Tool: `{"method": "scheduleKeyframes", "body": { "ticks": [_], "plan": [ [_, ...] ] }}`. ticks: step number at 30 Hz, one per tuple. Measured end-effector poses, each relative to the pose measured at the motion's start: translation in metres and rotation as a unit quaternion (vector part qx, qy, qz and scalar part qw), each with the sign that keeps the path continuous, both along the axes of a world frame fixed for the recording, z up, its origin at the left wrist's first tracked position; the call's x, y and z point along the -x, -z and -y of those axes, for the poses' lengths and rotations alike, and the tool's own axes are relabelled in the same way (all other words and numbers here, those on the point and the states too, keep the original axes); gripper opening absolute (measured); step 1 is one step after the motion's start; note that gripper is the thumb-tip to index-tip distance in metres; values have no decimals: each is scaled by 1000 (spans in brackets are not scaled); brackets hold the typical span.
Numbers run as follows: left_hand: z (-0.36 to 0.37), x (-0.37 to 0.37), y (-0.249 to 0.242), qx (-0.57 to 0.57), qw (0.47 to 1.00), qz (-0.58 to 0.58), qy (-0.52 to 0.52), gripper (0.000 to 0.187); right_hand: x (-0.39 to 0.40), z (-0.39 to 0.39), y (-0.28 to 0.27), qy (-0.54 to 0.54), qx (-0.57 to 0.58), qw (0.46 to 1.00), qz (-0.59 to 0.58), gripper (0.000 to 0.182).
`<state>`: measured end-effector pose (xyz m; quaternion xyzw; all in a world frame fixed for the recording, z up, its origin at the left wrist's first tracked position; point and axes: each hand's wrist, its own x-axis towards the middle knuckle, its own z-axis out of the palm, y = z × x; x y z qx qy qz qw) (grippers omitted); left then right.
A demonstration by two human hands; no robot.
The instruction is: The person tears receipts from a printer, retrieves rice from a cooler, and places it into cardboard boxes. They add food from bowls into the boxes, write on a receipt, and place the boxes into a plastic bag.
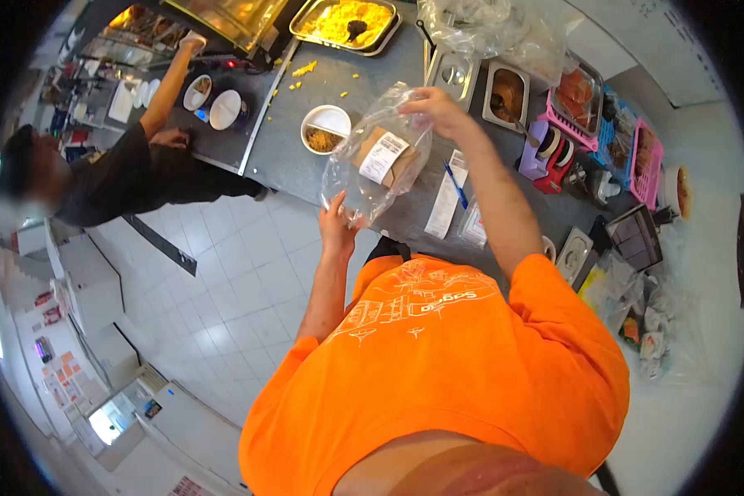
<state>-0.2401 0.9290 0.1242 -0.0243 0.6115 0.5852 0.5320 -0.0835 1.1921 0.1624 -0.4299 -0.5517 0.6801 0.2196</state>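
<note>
A clear plastic bag (pixel 345 172) is stretched between my two hands above the grey counter. My left hand (pixel 337 225) pinches its near edge, and my right hand (pixel 440 112) grips the far edge with the fingers closed. Inside the bag, as far as I can tell, lies a brown paper package (pixel 367 149) with a printed white slip (pixel 383 157) on it. Just left of the bag stands a round white bowl (pixel 329 117), divided in two, with brownish food in one half. To the right are a long paper receipt (pixel 445 207) and a blue pen (pixel 456 185).
A tray of yellow rice (pixel 364 23) with a dark spoon sits at the back, and yellow bits lie on the counter (pixel 285 124). Metal pans (pixel 504 93), pink baskets (pixel 649 161) and a tape dispenser (pixel 551 161) line the right side. A co-worker (pixel 116 182) reaches over white bowls (pixel 225 109) at left.
</note>
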Motion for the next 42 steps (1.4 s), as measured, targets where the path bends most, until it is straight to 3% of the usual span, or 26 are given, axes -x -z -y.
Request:
{"method": "scheduleKeyframes", "body": {
  "ticks": [1, 2, 3, 4, 5, 7, 9, 11, 13, 15, 16, 17, 18, 19, 20, 21, 23, 24, 27, 29, 31, 34, 37, 38, 41, 42],
  "plan": [
    [2, 0, -24, -10, 996, 55, -75, 27, -5, 2, -16, 28, 70, 994, -78, 37],
    [5, 2, -43, -19, 983, 109, -147, 24, -6, 0, -27, 40, 70, 994, -78, 37],
    [7, 9, -55, -22, 985, 111, -133, 24, -8, -5, -39, 0, -62, 997, 42, 32],
    [8, 21, -65, -30, 998, -52, -9, 21, -14, -11, -48, -38, -189, 967, 168, 27],
    [8, 32, -75, -43, 970, -210, 118, 19, -11, -5, -58, 4, -285, 941, 181, 27],
    [-5, 49, -108, -8, 850, -492, 188, 20, -3, 20, -87, 38, -420, 877, 231, 27],
    [-28, 53, -158, 113, 806, -504, 289, 26, 0, 37, -111, -4, -454, 843, 289, 28],
    [-42, 49, -195, 93, 799, -487, 341, 35, -21, 40, -129, -15, -436, 836, 332, 30],
    [-50, 48, -204, -74, 617, -727, 292, 41, -48, 38, -152, -189, -321, 910, 183, 37],
    [-56, 49, -216, -129, 541, -810, 185, 53, -109, 27, -160, -128, -320, 924, 168, 42],
    [-59, 45, -219, -230, 512, -824, 74, 50, -151, 7, -136, -38, -271, 946, 172, 38],
    [-61, 39, -220, -323, 471, -820, -41, 48, -205, -9, -124, 23, -395, 885, 247, 32],
    [-63, 31, -216, -422, 465, -774, -87, 44, -257, -18, -130, 43, -380, 823, 421, 20],
    [-65, 22, -210, -514, 452, -717, -133, 41, -307, -19, -120, 53, -302, 800, 517, 16],
    [-70, 2, -205, -534, 442, -704, -152, 36, -348, -18, -104, 77, -134, 798, 582, 19],
    [-70, -18, -198, -537, 440, -703, -156, 36, -416, -37, -24, 222, -126, 807, 532, 23],
    [-74, -64, -185, -527, 476, -702, -51, 34, -466, -30, 39, 159, -159, 771, 596, 27],
    [-78, -86, -179, -525, 474, -704, -59, 34, -473, -32, 64, 216, -152, 764, 589, 27],
    [-88, -149, -158, -491, 585, -640, 84, 35, -484, -33, 120, 305, -171, 744, 570, 26],
    [-98, -193, -154, -485, 629, -593, 134, 33, -481, -31, 98, 305, -129, 779, 533, 29],
    [-104, -225, -150, -461, 630, -604, 162, 31, -491, -37, 78, 305, -82, 808, 497, 34],
    [-109, -262, -145, -425, 656, -591, 199, 28, -519, -46, 72, 259, -188, 836, 445, 27],
    [-115, -289, -146, -412, 683, -563, 217, 25, -519, -42, 21, 229, -202, 880, 364, 21],
    [-117, -293, -145, -392, 683, -566, 243, 23, -522, -45, 21, 152, -235, 860, 427, 21],
    [-129, -313, -148, -376, 695, -549, 272, 20, -526, -47, 20, 149, -273, 845, 435, 23],
    [-133, -318, -151, -366, 671, -566, 308, 20, -529, -57, 27, 144, -278, 846, 432, 23]
  ]
}}
